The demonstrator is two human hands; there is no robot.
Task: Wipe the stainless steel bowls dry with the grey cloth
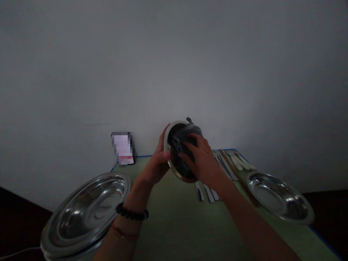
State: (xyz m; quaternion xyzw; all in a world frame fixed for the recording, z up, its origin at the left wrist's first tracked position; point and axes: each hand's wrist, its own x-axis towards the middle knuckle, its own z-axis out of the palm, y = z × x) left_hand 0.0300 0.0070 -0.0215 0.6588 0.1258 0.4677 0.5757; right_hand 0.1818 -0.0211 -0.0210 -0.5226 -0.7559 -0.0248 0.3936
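In the middle of the view, a round metal bowl [166, 139] is held up above the table, tilted so its inside faces me. My left hand [159, 161] grips its left rim, thumb on the near side and fingers behind. My right hand [199, 156] presses a grey cloth [191, 129] into the bowl, fingers bent over it. One corner of the cloth sticks up past the upper rim. The cloth and my right hand hide much of the bowl's inside.
Large stacked metal basins [81, 217] stand at the left, and a smaller metal basin [280, 197] at the right. Knives [199, 192], wooden chopsticks [239, 177] and white-handled cutlery [236, 162] lie on the green table [174, 224]. A phone [123, 148] leans against the wall.
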